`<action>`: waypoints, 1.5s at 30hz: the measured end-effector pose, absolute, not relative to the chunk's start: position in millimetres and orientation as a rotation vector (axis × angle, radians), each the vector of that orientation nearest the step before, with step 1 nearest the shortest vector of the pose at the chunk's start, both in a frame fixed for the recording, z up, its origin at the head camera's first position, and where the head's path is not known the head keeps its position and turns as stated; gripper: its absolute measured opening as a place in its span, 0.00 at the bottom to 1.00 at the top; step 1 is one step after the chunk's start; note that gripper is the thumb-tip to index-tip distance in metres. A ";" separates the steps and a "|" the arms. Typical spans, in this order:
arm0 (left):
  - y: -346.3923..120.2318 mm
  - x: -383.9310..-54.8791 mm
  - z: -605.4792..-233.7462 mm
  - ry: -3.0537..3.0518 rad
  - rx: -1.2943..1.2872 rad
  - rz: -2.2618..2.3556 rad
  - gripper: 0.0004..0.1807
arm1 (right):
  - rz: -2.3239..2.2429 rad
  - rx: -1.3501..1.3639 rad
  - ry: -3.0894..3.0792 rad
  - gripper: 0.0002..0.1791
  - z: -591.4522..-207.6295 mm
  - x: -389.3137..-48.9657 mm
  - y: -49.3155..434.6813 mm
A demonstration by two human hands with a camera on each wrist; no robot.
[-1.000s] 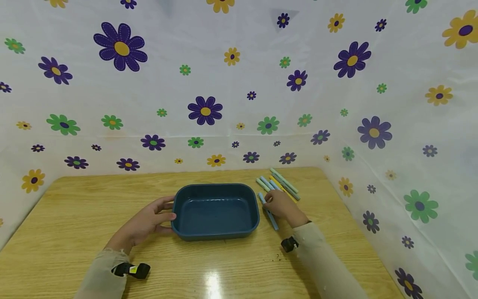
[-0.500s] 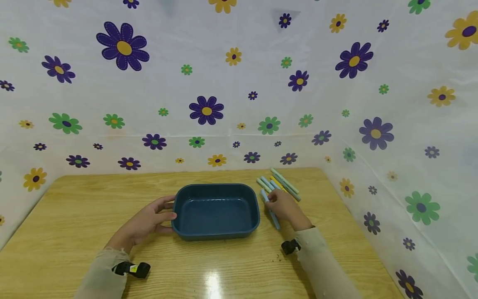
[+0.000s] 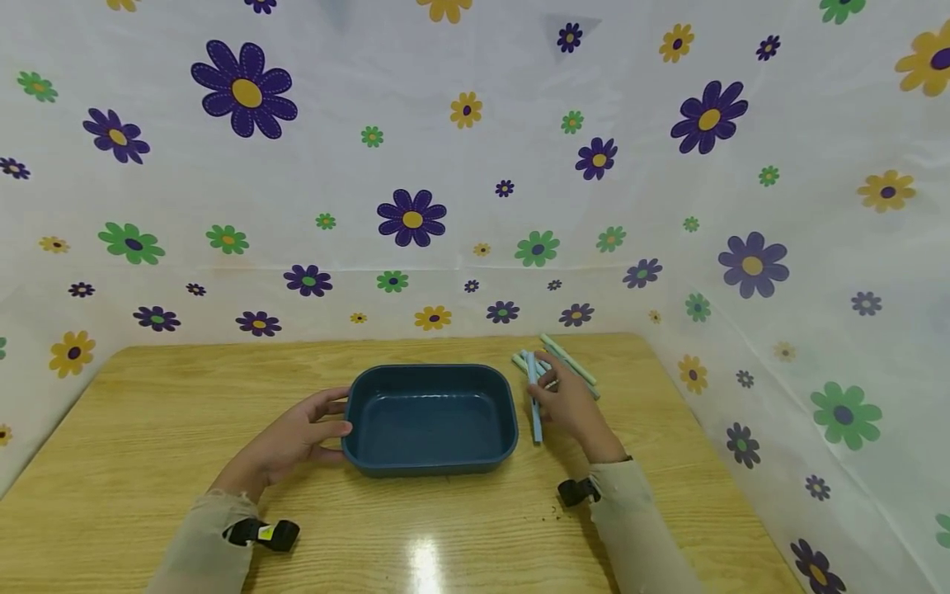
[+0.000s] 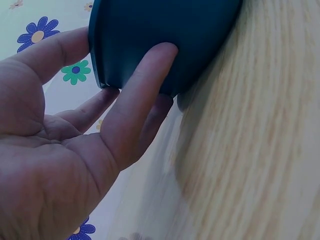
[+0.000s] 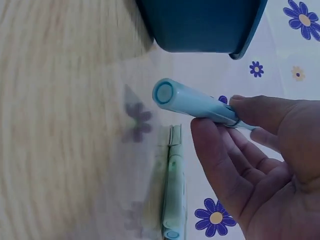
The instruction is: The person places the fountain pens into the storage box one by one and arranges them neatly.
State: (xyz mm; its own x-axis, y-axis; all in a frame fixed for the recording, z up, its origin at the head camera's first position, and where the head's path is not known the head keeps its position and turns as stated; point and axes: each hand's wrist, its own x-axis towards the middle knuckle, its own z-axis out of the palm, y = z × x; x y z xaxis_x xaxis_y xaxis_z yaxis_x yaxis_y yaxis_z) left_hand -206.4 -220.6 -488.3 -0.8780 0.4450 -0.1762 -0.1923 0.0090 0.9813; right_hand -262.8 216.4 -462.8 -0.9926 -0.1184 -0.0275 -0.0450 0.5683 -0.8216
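A dark blue rectangular basin (image 3: 430, 462) stands on the wooden table. My left hand (image 3: 297, 437) touches its left end; in the left wrist view the spread fingers (image 4: 145, 90) lie against the outer wall and rim. To the right of the basin, my right hand (image 3: 575, 408) pinches a light blue marker (image 3: 535, 421) between thumb and fingertips. The right wrist view shows the capped end of this marker (image 5: 192, 102) pointing away from the palm, above the table. Beneath and behind the right hand lie more markers (image 3: 567, 359), pale green and blue, partly hidden by it.
A white flowered sheet (image 3: 334, 165) rises behind the table (image 3: 223, 371) and along its right side. Small dark specks (image 3: 551, 518) lie on the tabletop near the right wrist. Black camera straps (image 3: 263, 535) sit on both sleeves.
My right hand has raised the light blue marker and turned it more upright, bringing it nearer the other markers' left side. The left hand stays at the basin's end.
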 end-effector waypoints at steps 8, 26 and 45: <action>-220.2 -205.8 -488.3 1.853 0.261 1.924 0.41 | -1.414 -0.173 2.772 0.37 -453.0 -257.7 217.5; -221.0 -204.8 -489.0 1.859 0.261 1.925 0.42 | -1.460 -0.213 2.884 0.36 -448.2 -249.6 215.2; -220.8 -205.4 -490.8 1.852 0.252 1.930 0.42 | -1.541 -0.177 2.921 0.34 -450.8 -249.4 213.6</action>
State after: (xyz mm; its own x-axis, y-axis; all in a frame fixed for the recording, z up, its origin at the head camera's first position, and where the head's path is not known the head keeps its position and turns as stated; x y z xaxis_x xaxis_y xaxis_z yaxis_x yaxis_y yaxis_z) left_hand -205.4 -220.8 -490.8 -0.8814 0.4386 -0.1754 -0.1933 0.0038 0.9811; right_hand -249.4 213.6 -450.8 -0.9806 -0.0169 0.1951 -0.1706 0.5632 -0.8085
